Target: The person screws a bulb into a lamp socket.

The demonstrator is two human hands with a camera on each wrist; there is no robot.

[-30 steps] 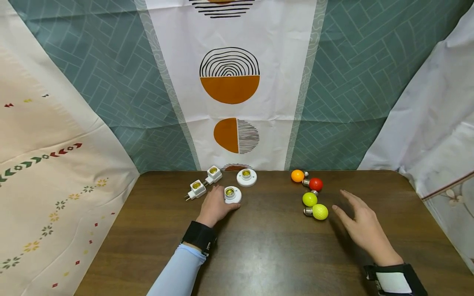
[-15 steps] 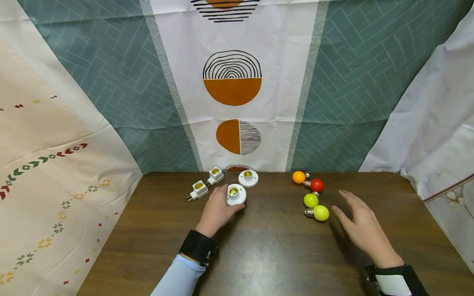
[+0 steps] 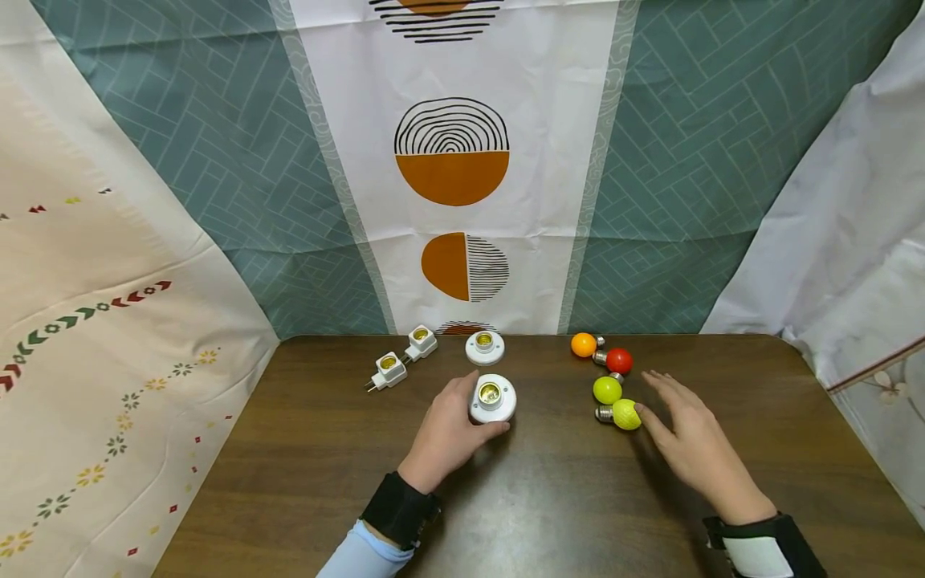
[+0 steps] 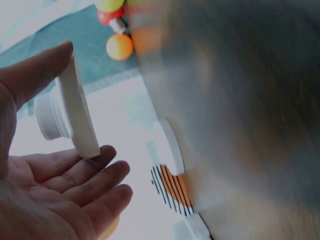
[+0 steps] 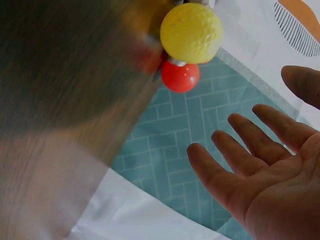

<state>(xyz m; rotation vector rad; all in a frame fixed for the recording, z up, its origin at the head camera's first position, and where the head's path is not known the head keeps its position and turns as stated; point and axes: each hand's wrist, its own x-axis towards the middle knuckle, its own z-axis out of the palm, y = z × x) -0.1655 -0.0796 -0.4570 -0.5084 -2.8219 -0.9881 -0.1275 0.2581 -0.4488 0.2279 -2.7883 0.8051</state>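
My left hand (image 3: 450,428) holds a round white lamp holder (image 3: 493,399) between thumb and fingers, its brass-lined socket facing up. In the left wrist view the lamp holder (image 4: 75,112) is pinched by its base edges, above the table. My right hand (image 3: 695,449) hovers with fingers extended beside the light bulbs, holding nothing. Its thumb overlaps the nearest yellow bulb (image 3: 625,414) in the head view. Behind that lie a yellow-green bulb (image 3: 607,390), a red bulb (image 3: 618,360) and an orange bulb (image 3: 583,345). In the right wrist view, the palm and spread fingers (image 5: 230,185) show.
A second round lamp holder (image 3: 485,348) sits at the table's back edge. Two white plug-in sockets with prongs, one nearer (image 3: 388,371) and one farther (image 3: 421,343), lie to its left. Patterned cloth (image 3: 650,201) hangs behind the brown table (image 3: 549,498).
My left hand has picked up the nearer lamp holder and carried it right and toward me. My right hand has shifted slightly left toward the bulbs.
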